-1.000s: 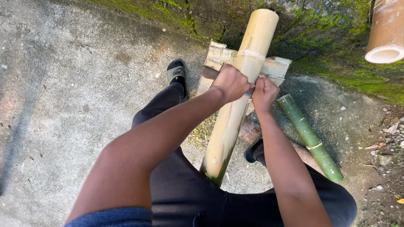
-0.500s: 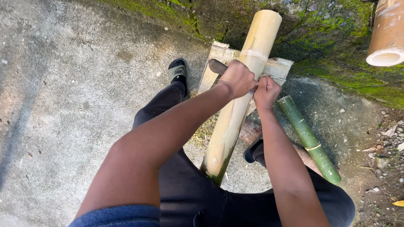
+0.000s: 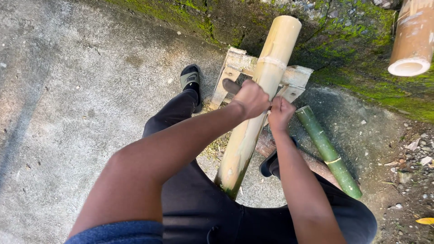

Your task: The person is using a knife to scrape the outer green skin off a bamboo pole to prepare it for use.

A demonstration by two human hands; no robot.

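Head view: two hands working a pale bamboo pole (image 3: 262,95) propped on a wooden stand (image 3: 235,72).

Left hand (image 3: 252,98) has its fingers closed round a dark handle (image 3: 230,86) at the pole's left side; right hand (image 3: 280,113) is fisted against the pole's right side, its grip hidden. The pole slants from the concrete ground (image 3: 68,113) between the person's legs up over the stand. A green bamboo piece (image 3: 327,151) lies just right.

Pale yellow bamboo pole (image 3: 257,108) leaned tilted across a low wooden stand (image 3: 296,77), lower end green, gripped mid-length.
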